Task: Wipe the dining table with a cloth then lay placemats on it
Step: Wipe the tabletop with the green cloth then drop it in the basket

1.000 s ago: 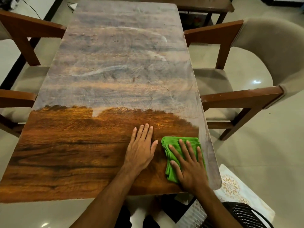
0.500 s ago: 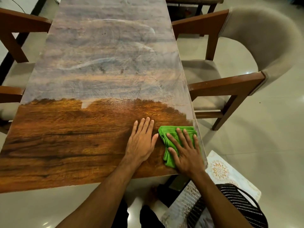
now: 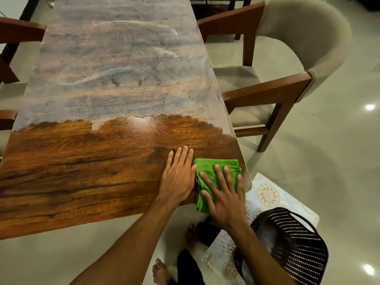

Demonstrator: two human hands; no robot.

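Table (image 3: 92, 182) corner: right hand (image 3: 226, 202) presses cloth (image 3: 218, 163) at edge; left hand (image 3: 177, 177) beside.

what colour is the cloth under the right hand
Bright green. The folded cloth lies flat beneath the right hand, clearest in the head view.

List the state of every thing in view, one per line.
table, near part glossy brown, far part filmed with hazy smears.
green cloth, folded, flat on the table by its near right corner.
right hand, flat, fingers spread, pressing the cloth.
left hand, flat on the table, fingers straight, beside the cloth.
patterned mat, off the table, low beside that corner.
black basket, resting on the mat.
armchair, upright at the table's right side.
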